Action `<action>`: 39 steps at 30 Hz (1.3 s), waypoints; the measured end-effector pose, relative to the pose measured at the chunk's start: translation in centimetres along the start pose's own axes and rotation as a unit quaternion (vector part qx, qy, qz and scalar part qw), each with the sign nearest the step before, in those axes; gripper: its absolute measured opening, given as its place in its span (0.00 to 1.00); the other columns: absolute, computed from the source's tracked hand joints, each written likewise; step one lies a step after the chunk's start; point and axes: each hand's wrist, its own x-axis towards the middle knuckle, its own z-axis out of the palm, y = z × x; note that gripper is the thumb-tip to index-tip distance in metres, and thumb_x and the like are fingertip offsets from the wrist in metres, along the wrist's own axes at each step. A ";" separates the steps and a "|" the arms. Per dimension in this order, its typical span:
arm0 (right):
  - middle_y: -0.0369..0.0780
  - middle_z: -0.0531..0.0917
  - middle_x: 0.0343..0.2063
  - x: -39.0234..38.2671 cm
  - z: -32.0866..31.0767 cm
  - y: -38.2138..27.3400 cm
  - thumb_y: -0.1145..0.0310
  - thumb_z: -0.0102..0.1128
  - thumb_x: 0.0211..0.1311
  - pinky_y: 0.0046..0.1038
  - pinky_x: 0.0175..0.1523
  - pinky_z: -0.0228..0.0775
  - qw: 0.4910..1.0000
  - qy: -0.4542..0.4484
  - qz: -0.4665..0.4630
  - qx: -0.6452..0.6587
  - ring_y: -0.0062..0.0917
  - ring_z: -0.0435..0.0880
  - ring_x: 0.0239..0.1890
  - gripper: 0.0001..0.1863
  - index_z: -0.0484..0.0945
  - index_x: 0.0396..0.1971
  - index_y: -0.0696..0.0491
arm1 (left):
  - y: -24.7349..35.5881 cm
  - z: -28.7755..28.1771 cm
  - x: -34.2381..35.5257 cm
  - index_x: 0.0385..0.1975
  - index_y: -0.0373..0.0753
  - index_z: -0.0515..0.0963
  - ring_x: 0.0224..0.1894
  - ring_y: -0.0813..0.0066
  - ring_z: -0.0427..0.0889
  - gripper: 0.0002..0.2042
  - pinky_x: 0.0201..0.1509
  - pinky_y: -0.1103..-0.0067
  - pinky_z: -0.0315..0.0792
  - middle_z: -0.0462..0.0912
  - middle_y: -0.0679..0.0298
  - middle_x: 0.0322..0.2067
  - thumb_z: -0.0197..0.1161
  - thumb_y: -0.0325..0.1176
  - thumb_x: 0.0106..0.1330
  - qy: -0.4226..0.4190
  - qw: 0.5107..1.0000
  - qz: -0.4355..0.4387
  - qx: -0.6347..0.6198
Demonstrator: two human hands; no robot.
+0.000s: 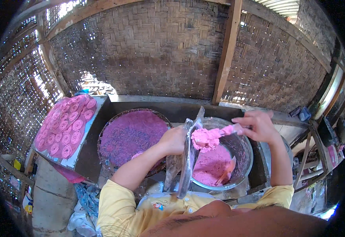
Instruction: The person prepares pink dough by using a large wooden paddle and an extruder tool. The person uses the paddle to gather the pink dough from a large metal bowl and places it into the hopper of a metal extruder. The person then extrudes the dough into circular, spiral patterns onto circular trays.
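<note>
My left hand point(171, 140) grips a worn grey wooden tool point(187, 166) held upright at the left edge of a large metal bowl point(247, 150). My right hand point(253, 126) is closed on the handle of a paste-smeared utensil point(229, 130), which carries a lump of bright pink paste point(206, 139) against the tool's right side, above the bowl. More pink mixture point(210, 172) lies in the bowl, with a pale orange scraper point(228, 168) in it. Left of my left hand is a round woven tray point(129, 132) coated in purplish pink, partly hidden by my forearm.
Pink spiral pieces point(64, 130) cover a board at the left. A dark trough point(141, 105) surrounds the tray and bowl. Blue cloth and plastic point(85, 209) lie low at the left. Woven walls point(149, 55), a wooden post point(225, 55) and cluttered framing point(318, 154) enclose the space.
</note>
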 end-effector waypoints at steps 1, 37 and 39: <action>0.36 0.71 0.16 0.9 -0.7 -1.1 0.59 0.61 0.39 0.31 0.27 0.61 0.997 0.017 -0.041 -0.059 0.28 0.73 0.23 0.17 0.79 0.33 0.47 | 0.0 0.4 0.0 0.42 0.42 0.73 0.42 0.54 0.74 0.24 0.45 0.68 0.68 0.75 0.51 0.39 0.58 0.50 0.46 0.011 1.000 -0.002 0.018; 0.34 0.71 0.14 1.2 3.6 -7.7 0.62 0.64 0.36 0.29 0.25 0.66 0.968 0.178 -0.055 -0.168 0.27 0.75 0.19 0.09 0.74 0.18 0.48 | -2.7 1.6 1.0 0.33 0.34 0.75 0.40 0.51 0.75 0.16 0.44 0.66 0.68 0.77 0.48 0.34 0.53 0.38 0.48 -0.018 0.996 -0.081 0.034; 0.35 0.72 0.14 0.0 1.1 -6.9 0.64 0.65 0.36 0.29 0.25 0.66 0.974 0.194 0.008 -0.121 0.27 0.75 0.19 0.09 0.75 0.19 0.49 | -5.6 1.1 0.2 0.34 0.35 0.75 0.38 0.51 0.76 0.16 0.42 0.66 0.69 0.77 0.48 0.34 0.54 0.38 0.49 0.010 0.997 -0.078 -0.021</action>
